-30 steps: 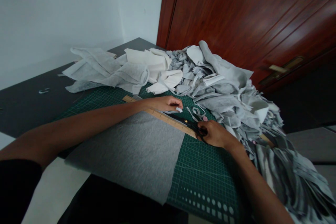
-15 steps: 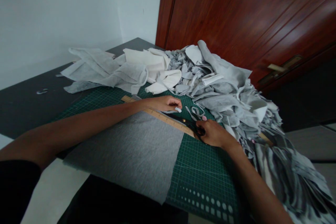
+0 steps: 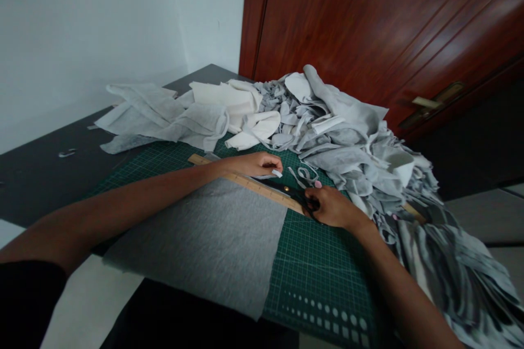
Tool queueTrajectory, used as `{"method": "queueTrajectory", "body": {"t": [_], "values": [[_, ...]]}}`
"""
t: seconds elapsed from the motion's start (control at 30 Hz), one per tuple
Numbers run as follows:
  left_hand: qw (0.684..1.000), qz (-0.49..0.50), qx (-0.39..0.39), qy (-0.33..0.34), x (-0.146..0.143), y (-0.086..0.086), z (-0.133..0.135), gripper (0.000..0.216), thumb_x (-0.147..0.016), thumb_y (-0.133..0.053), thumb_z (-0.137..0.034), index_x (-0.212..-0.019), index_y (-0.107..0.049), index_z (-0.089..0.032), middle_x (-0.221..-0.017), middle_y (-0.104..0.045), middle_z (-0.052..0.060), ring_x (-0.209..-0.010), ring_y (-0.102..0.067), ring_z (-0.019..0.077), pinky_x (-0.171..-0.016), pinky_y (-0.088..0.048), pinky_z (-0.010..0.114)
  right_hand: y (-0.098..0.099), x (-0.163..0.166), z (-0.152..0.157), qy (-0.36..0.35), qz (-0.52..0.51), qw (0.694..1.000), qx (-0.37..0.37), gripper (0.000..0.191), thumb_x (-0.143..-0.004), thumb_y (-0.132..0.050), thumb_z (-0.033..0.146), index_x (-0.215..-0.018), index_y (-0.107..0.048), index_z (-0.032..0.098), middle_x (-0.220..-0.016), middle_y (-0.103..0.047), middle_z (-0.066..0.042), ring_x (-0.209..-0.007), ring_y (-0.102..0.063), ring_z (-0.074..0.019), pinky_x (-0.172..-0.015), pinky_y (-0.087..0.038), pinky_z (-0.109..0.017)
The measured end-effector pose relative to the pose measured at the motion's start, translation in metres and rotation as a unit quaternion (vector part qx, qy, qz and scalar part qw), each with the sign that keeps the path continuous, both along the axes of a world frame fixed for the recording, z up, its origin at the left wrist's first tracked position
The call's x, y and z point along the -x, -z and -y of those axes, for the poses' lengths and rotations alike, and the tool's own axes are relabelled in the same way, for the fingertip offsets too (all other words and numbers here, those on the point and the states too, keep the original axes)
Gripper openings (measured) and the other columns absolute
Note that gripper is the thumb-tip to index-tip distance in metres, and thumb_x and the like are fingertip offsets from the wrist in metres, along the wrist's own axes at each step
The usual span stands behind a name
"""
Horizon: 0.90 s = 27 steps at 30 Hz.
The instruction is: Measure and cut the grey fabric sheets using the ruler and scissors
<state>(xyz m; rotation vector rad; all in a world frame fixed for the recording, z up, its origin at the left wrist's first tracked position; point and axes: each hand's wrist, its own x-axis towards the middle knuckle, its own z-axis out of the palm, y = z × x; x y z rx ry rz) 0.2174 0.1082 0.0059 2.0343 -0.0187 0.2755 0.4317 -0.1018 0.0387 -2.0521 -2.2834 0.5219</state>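
Observation:
My right hand (image 3: pixel 331 206) is closed round the handles of black scissors (image 3: pixel 298 194). Their blades point left along the far side of a wooden ruler (image 3: pixel 257 188), toward my other hand. My left hand (image 3: pixel 260 162) is closed on a narrow fabric strip (image 3: pixel 277 173), whose pale end sticks out below the fingers. Under the ruler lies a grey fabric sheet (image 3: pixel 213 245), which hangs over the near edge of the green cutting mat (image 3: pixel 319 253). Thin curled offcuts (image 3: pixel 305 174) rest on the mat between my hands.
A large heap of grey scraps (image 3: pixel 335 136) lies behind and to the right. Pale fabric pieces (image 3: pixel 176 114) spread over the back left of the dark table (image 3: pixel 49 174). Folded grey cloth (image 3: pixel 454 267) is stacked at the right. A brown door (image 3: pixel 347 22) stands behind.
The view has shifted slightly. Both hands, the scissors and the ruler keep nearly the same places on the mat.

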Motion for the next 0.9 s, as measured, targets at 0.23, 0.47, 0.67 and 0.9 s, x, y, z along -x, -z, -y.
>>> {"method": "queueTrajectory", "body": {"t": [0.23, 0.47, 0.67, 0.9], "values": [[1.0, -0.001, -0.008, -0.002, 0.001, 0.001, 0.0002, 0.016, -0.095, -0.063, -0.031, -0.088, -0.063, -0.017, -0.085, -0.061, 0.0, -0.08, -0.054, 0.0127, -0.079, -0.042, 0.025, 0.002, -0.0008, 0.0004, 0.004, -0.017, 1.0, -0.003, 0.02, -0.083, -0.069, 0.022, -0.071, -0.053, 0.023, -0.068, -0.066, -0.001, -0.062, -0.059, -0.0163, -0.068, -0.039, -0.028], [1.0, 0.003, -0.019, 0.006, 0.0002, 0.0026, -0.0022, 0.015, -0.096, -0.063, -0.031, -0.089, -0.063, -0.017, -0.085, -0.061, 0.001, -0.08, -0.054, 0.0126, -0.077, -0.042, 0.024, 0.0035, -0.0024, -0.0004, 0.008, -0.013, 1.0, -0.004, 0.019, -0.082, -0.071, 0.022, -0.071, -0.055, 0.022, -0.07, -0.068, -0.001, -0.064, -0.058, -0.0164, -0.067, -0.037, -0.028], [1.0, -0.009, -0.018, 0.001, 0.0005, 0.0029, -0.0024, 0.02, -0.095, -0.063, -0.036, -0.089, -0.064, -0.017, -0.086, -0.061, 0.001, -0.08, -0.054, 0.0128, -0.077, -0.041, 0.025, 0.0032, -0.0023, -0.0001, 0.003, -0.018, 1.0, -0.004, 0.019, -0.083, -0.071, 0.02, -0.071, -0.056, 0.022, -0.069, -0.068, -0.001, -0.063, -0.058, -0.0157, -0.064, -0.034, -0.028], [1.0, -0.007, -0.019, -0.004, 0.0008, 0.0007, -0.0012, 0.02, -0.094, -0.064, -0.036, -0.087, -0.063, -0.017, -0.085, -0.06, 0.001, -0.079, -0.053, 0.0126, -0.077, -0.04, 0.025, 0.0038, -0.0028, -0.0005, 0.006, -0.025, 1.0, -0.009, 0.02, -0.082, -0.07, 0.02, -0.071, -0.054, 0.022, -0.068, -0.067, -0.001, -0.064, -0.06, -0.0164, -0.068, -0.038, -0.028]]}}
